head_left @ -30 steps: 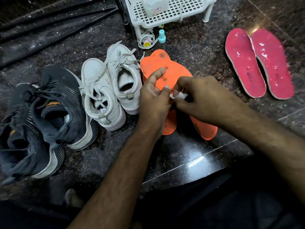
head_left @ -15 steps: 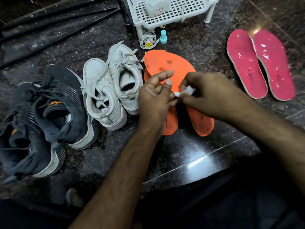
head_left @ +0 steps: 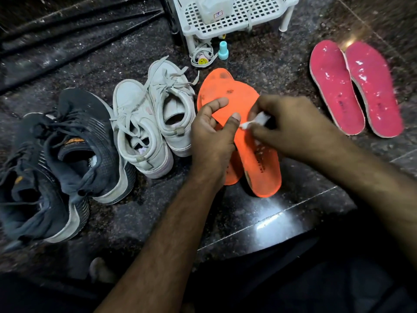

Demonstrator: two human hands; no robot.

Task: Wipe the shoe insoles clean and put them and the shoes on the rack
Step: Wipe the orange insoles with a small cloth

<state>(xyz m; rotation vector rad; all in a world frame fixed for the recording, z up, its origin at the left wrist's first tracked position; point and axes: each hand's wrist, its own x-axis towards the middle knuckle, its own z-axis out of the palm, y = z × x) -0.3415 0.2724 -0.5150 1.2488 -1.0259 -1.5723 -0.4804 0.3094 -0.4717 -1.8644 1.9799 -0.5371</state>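
Note:
Two orange insoles lie overlapped on the dark stone floor at centre. My right hand pinches a small white wipe just above them. My left hand hovers over the insoles' left side with fingers loosely spread, its forefinger tip beside the wipe's end. Two pink insoles lie side by side at the right. A pair of white sneakers stands left of the orange insoles, and a pair of dark sneakers lies further left. The white plastic rack stands at the top.
A white container sits on the rack. A small teal bottle and a coil of laces lie by the rack's leg. Dark floor ridges run across the top left. My dark-clothed legs fill the bottom edge.
My left fingers have let go of the wipe and spread apart. My right hand has drawn the wipe slightly right, exposing more of the orange insoles.

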